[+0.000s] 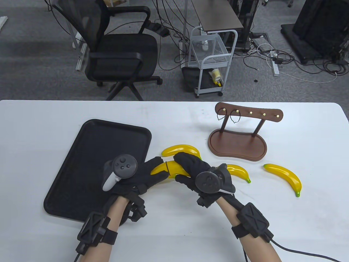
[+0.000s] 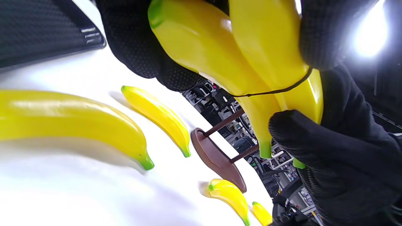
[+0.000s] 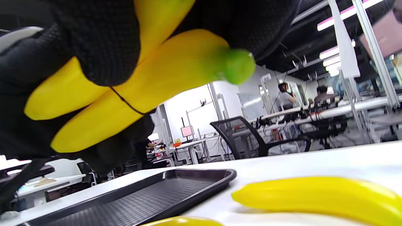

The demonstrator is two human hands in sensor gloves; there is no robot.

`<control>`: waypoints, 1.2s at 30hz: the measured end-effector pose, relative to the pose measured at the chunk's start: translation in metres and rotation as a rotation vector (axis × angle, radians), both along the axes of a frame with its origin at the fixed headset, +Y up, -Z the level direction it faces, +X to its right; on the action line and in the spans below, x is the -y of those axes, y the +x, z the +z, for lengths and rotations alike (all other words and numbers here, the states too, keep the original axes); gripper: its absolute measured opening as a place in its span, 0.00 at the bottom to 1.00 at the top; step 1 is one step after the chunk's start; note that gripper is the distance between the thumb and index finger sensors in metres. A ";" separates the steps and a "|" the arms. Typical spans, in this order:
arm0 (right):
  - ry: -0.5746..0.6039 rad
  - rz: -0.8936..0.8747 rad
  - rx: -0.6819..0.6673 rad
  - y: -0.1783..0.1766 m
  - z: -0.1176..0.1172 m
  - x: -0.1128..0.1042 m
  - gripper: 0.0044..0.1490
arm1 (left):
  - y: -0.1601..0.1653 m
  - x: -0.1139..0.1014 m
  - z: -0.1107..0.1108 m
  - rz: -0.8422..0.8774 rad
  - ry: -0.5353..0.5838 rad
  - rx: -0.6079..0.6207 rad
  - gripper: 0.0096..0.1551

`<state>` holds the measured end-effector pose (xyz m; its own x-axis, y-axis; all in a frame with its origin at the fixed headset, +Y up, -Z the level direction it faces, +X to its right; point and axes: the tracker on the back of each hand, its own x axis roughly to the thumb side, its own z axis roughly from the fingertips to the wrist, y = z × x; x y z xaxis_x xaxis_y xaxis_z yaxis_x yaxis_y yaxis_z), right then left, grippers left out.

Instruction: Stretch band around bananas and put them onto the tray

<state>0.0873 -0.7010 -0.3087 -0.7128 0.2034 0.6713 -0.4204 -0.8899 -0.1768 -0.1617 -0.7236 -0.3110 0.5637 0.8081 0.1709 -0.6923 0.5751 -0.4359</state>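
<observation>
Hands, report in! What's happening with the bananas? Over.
Both hands, left hand and right hand, grip banded bananas. Band on. Tray bare, nothing in the way.

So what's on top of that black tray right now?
Nothing lies on the visible part of the tray. The left hand hides its near right corner; the banded bananas are held beside it, not on it.

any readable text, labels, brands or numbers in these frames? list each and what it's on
None readable.
Bananas, band, tray and wooden stand: no print or labels visible.
Trackers on the left hand and right hand: buttons only, no legible marking.
Background screens and boards in the right wrist view: too small and blurred to read.
</observation>
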 end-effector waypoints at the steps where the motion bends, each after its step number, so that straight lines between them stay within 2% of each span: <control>1: 0.021 0.015 0.003 -0.001 0.001 0.000 0.49 | 0.000 0.002 -0.001 0.015 -0.012 0.007 0.50; 6: 0.065 0.021 0.010 -0.004 0.004 -0.002 0.47 | 0.000 0.008 -0.002 0.068 -0.069 0.028 0.50; 18: 0.048 0.018 0.018 -0.003 0.003 -0.001 0.46 | -0.001 0.007 -0.003 0.052 -0.068 0.050 0.45; 25: 0.013 -0.002 0.049 0.002 0.000 -0.005 0.46 | -0.005 -0.012 0.001 0.027 0.056 0.002 0.43; 31: -0.055 -0.043 0.081 0.005 -0.005 -0.004 0.46 | -0.002 -0.028 0.008 -0.108 0.203 -0.054 0.42; 36: -0.125 -0.057 0.120 0.005 -0.009 -0.001 0.46 | 0.008 -0.029 0.013 -0.223 0.276 -0.054 0.41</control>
